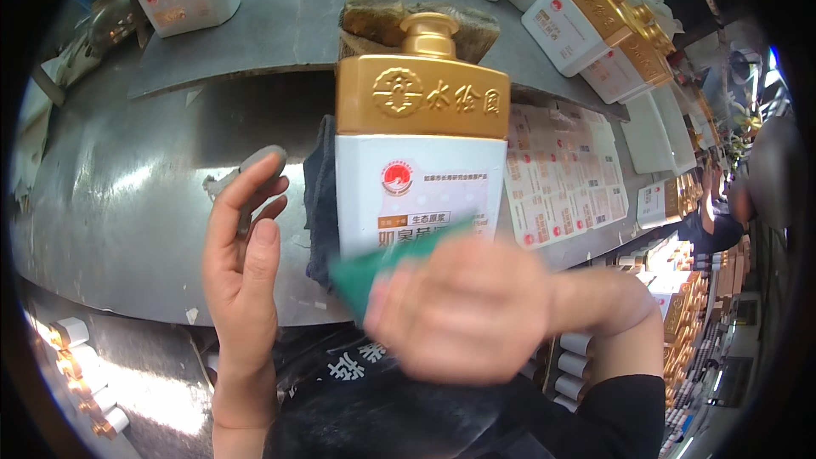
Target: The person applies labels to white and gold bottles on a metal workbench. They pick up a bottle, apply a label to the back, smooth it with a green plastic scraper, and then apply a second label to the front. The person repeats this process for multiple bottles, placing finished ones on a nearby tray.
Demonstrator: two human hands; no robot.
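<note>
Head view.

Item: right hand (476,310), nearest the camera, motion-blurred; fingers closed on a green flat piece (361,276), pressed over or just above the bottle's lower front.

Item: bottle (416,153), white body, gold shoulder and neck, on the counter (110,178) before the person; label face toward the camera, neck end over a brown block (361,25). Shoulder embossed with a round emblem and large characters. Front printed with a red round emblem, a fine line of characters, a small brown panel and larger dark characters beneath.

Item: label sheet (565,174), right of the bottle; repeated red rounds, dark squares, print too small to read.

Item: left hand (242,268), left of the bottle, apart from it; thumb and fingers spread, gripping nothing. Grey material at the fingertips, kind unclear.

Item: black apron (365,416), white characters, partly covered.

Obscured: bottle's lower part, behind the right hand; dark cloth (321,212), mostly beneath the bottle; similar bottles (578,21), upper right, overlapping, some cut off.
</note>
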